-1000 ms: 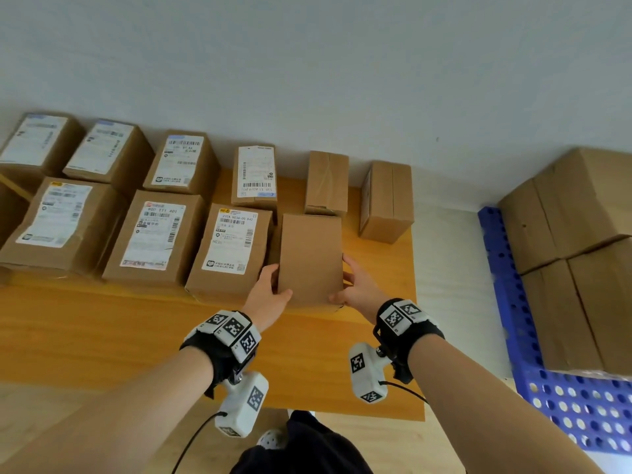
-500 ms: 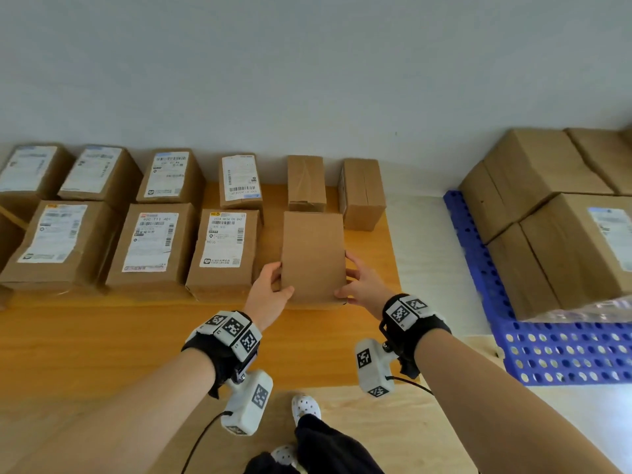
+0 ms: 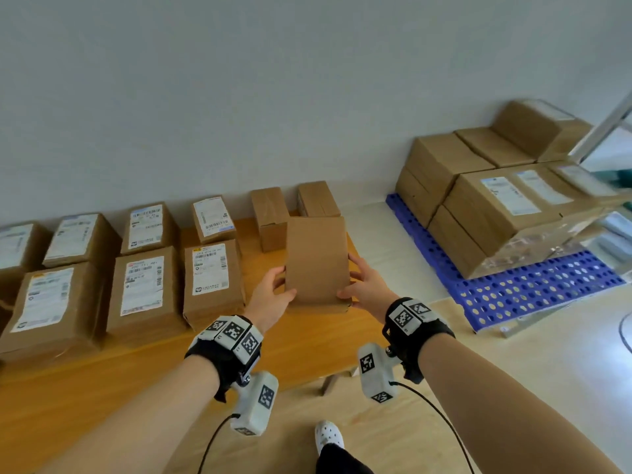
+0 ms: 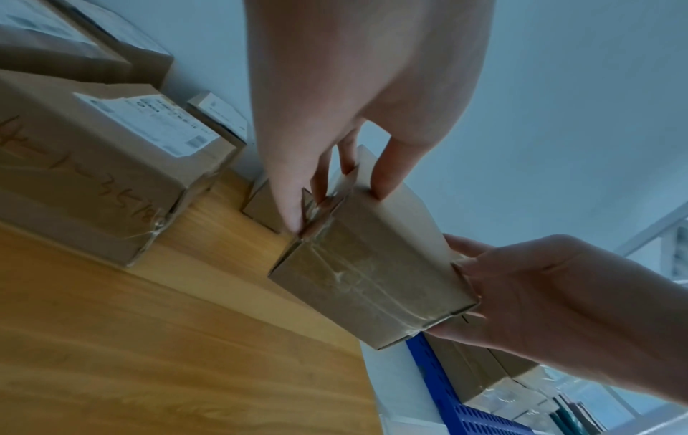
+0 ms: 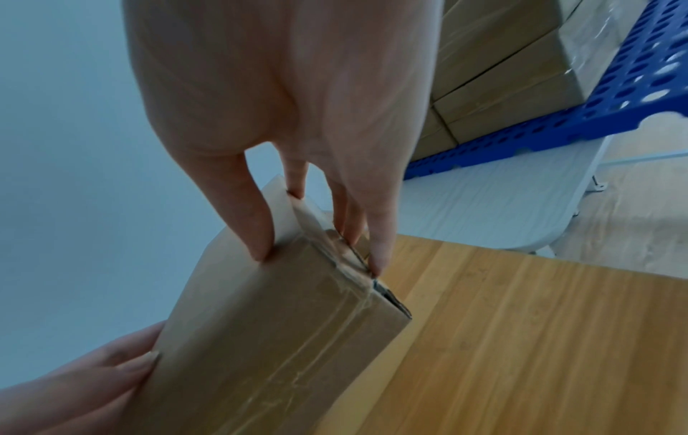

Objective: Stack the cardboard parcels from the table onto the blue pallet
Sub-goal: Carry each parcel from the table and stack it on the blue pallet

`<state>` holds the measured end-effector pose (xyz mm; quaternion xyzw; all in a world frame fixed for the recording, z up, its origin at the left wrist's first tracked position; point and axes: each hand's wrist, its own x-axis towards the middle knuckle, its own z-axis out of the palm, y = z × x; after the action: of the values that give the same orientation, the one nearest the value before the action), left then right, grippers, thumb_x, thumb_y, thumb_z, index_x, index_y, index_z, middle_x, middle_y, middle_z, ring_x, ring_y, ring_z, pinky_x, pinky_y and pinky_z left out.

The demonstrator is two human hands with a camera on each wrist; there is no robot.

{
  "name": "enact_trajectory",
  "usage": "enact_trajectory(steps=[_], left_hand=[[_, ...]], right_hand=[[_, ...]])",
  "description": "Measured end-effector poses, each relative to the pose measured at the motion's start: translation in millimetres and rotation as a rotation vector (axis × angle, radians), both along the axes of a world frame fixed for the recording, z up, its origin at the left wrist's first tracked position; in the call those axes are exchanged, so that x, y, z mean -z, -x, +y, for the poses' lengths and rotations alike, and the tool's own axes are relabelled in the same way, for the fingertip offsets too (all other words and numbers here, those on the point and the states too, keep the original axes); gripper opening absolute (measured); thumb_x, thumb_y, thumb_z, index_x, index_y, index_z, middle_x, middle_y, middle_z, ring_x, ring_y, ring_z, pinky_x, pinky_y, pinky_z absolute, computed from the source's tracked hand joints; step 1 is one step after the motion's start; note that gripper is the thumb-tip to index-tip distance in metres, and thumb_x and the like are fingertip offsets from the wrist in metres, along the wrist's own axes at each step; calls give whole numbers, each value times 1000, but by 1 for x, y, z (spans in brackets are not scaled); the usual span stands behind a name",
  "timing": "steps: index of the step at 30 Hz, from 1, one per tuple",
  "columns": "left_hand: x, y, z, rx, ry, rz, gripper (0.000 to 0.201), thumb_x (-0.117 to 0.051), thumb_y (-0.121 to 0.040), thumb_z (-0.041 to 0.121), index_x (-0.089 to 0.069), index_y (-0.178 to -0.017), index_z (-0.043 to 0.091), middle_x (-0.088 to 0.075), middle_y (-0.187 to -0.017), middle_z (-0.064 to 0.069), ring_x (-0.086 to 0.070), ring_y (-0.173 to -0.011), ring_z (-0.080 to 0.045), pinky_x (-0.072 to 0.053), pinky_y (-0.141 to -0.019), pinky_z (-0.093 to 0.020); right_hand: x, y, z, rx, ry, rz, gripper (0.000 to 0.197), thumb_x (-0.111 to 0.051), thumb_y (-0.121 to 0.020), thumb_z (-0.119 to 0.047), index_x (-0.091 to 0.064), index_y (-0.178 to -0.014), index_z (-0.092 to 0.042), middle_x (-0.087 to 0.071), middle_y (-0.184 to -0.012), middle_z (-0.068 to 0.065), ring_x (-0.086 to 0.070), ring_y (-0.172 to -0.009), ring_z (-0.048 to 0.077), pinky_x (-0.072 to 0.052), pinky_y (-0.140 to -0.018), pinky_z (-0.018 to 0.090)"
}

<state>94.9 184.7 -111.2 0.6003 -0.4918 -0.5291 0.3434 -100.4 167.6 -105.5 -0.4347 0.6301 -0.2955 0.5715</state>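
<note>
Nearest, the left hand and the right hand are clasping a plain cardboard parcel by its two opposite short sides, thumbs lying on the top face and fingers curling onto the taped flaps. The wrist views are showing it lifted just clear of the wooden table, over the table's right end. Further left, labelled parcels are sitting in two rows, with two unlabelled boxes standing behind the held one. Far right, the blue pallet is already carrying stacked boxes.

Judging by the hold, only fingertips are bearing on loose, glossy-taped flap edges, so the parcel could slip or tilt during the carry across the gap. The pallet's far side is running out of frame, so I cannot tell where a free slot lies; the labels are too blurred to read.
</note>
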Motion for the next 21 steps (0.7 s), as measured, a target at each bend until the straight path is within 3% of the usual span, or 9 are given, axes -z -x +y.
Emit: enact_trajectory(steps=[2, 5, 7, 11, 14, 16, 21], left_hand=[[-8, 8, -2, 32, 12, 5, 51, -55, -92, 3, -37, -139, 13, -48, -137, -5, -45, -127, -17, -44, -102, -37], [-19, 21, -6, 79, 31, 5, 52, -54, -92, 3, -35, -140, 13, -47, -138, -5, -45, -127, -18, -44, -103, -39], [-26, 31, -10, 107, 48, -1, 52, -55, -92, 4, -35, -140, 14, -46, -139, -5, -45, -127, -19, -43, -104, -42], [-39, 54, -22, 157, 59, 9, 53, -55, -93, 8, -36, -140, 18, -46, -139, -4, -47, -125, -20, -44, -101, -43], [-49, 75, -29, 186, 68, 24, 49, -54, -94, 12, -38, -139, 23, -50, -134, -3, -52, -117, -22, -49, -90, -40], [-57, 93, -31, 206, 81, 40, 45, -53, -94, 14, -40, -136, 24, -52, -129, -1, -52, -114, -22, -48, -89, -41], [-78, 138, -36, 229, 116, 55, 44, -55, -94, 13, -44, -136, 20, -58, -114, 0, -56, -106, -21, -49, -85, -36]], right_hand=[[-11, 8, 6, 28, 12, -4, 90, -62, -77, 10, -25, -146, -35, -33, -146, 12, -44, -123, 28, -51, -89, 44], [-29, 23, 11, 55, 22, -15, 86, -57, -81, 11, -23, -148, -32, -41, -141, 12, -51, -109, 25, -51, -76, 34], [-40, 32, 14, 72, 34, -1, 85, -56, -82, 11, -23, -148, -32, -42, -140, 11, -51, -108, 25, -49, -73, 30], [-59, 55, 19, 136, 74, 44, 82, -57, -84, 8, -23, -148, -31, -42, -139, 10, -46, -104, 21, -40, -61, 23], [-69, 76, 22, 191, 94, 46, 81, -58, -85, 5, -24, -147, -33, -46, -135, 7, -52, -92, 15, -43, -62, 24], [-74, 94, 22, 223, 110, 43, 81, -58, -84, 5, -24, -147, -34, -50, -127, 4, -53, -87, 11, -47, -65, 26], [-92, 137, 24, 229, 160, 81, 85, -59, -82, 4, -21, -149, -33, -55, -127, 9, -59, -94, 23, -48, -68, 29]])
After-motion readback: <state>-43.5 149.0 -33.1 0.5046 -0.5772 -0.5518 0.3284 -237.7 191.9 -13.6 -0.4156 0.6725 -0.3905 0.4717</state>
